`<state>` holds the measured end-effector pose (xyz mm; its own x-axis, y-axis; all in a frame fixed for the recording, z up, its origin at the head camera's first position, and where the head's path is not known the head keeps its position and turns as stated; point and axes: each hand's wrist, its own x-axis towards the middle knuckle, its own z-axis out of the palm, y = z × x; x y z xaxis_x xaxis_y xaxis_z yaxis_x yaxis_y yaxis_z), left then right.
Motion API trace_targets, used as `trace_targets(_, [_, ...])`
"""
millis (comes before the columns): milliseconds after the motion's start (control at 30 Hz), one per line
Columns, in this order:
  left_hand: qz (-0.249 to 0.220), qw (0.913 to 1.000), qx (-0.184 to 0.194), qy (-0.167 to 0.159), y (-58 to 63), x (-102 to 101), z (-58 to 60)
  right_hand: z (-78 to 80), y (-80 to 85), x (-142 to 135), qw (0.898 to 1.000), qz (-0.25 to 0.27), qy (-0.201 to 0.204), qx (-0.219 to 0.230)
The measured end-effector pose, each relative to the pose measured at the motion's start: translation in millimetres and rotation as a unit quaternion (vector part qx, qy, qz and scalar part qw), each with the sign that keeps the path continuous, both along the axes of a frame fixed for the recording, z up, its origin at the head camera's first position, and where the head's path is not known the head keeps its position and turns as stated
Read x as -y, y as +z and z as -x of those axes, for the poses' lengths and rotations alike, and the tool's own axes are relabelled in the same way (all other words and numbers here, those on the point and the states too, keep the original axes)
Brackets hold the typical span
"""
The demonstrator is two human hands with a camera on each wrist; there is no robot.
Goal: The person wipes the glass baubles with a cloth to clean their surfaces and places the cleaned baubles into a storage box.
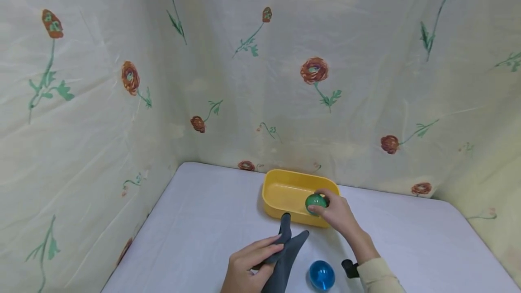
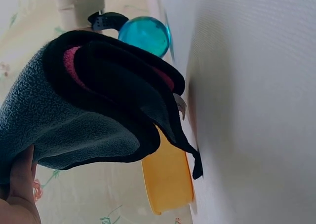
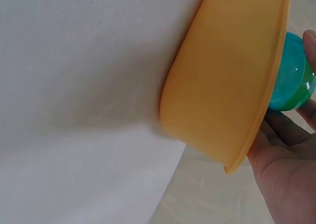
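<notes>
My left hand (image 1: 249,266) grips a folded dark grey cloth (image 1: 286,259). In the left wrist view the cloth (image 2: 84,130) shows black edging and a bit of pink inside its fold, and one corner hangs down close to the table. My right hand (image 1: 341,214) holds a shiny green ball (image 1: 315,202) over the near right part of a yellow plastic basin (image 1: 281,196). Seen from the right wrist, the ball (image 3: 289,78) looks teal and green and sits just past the basin's rim, with fingers around it. A glossy blue ball (image 1: 321,276) rests on the table between my forearms.
A white cloth covers the table (image 1: 195,220). Curtains with a flower print (image 1: 252,80) enclose it at the back and sides. The basin stands near the table's back edge. A black strap (image 1: 350,268) is on my right wrist, near the blue ball.
</notes>
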<state>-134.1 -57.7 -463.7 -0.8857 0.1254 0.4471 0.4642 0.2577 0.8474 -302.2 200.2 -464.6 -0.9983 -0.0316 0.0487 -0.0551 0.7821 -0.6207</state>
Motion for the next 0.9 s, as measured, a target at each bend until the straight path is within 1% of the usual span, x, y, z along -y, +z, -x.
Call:
trace_targets(200, [0.004, 1.0, 0.008, -0.001, 0.5, 0.7, 0.5, 3.4, -7.0, -1.1, 1.0, -0.008, 0.012, 0.004])
trace_targets(400, [0.009, 0.9996, 0.026, 0.001, 3.3, 1.0, 0.2, 7.1, -7.5, 1.6, 1.0, -0.022, 0.014, 0.012])
trace_targets(633, [0.01, 0.9998, 0.019, 0.003, 1.9, 0.4, 1.2, 9.7, -7.8, 2.7, 0.999, -0.049, 0.007, 0.017])
trace_targets(900, [0.01, 0.9998, 0.017, 0.001, 1.1, 1.5, 1.1, 12.1, -9.5, 6.9, 0.998, -0.06, 0.003, 0.026])
